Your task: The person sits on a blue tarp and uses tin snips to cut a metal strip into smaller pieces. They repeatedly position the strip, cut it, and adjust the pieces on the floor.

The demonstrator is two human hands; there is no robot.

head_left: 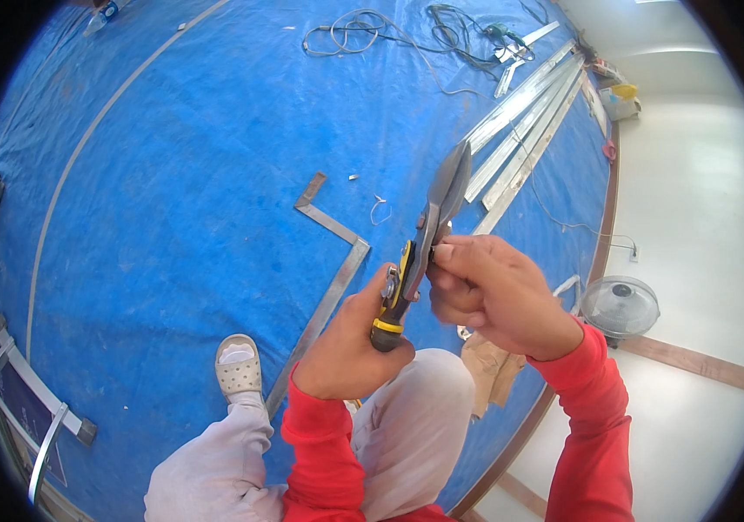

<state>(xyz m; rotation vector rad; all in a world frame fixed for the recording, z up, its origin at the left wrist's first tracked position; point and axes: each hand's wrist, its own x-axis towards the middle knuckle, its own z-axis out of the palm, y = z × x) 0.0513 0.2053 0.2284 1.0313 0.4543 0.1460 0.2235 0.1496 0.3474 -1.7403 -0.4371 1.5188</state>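
Note:
My left hand (350, 344) is wrapped round the black and yellow handles of a pair of tin snips (420, 252). The grey blades (450, 187) point up and away, their edges together. Close against the far side of the snips, near the pivot, my right hand (502, 291) is closed with thumb and finger pinched. Whatever sits in that pinch is too small and hidden to make out. Below the snips, a bent metal strip (333, 277) with angled corners lies on the blue tarp (172, 226), partly behind my left forearm.
Long metal channels (524, 122) lie at the upper right, with a green power tool (500, 33) and coiled cables (346, 35) beyond. A fan (620, 306) stands by the pale wall at right, near brown paper (489, 370). A metal frame (33, 391) lies at lower left.

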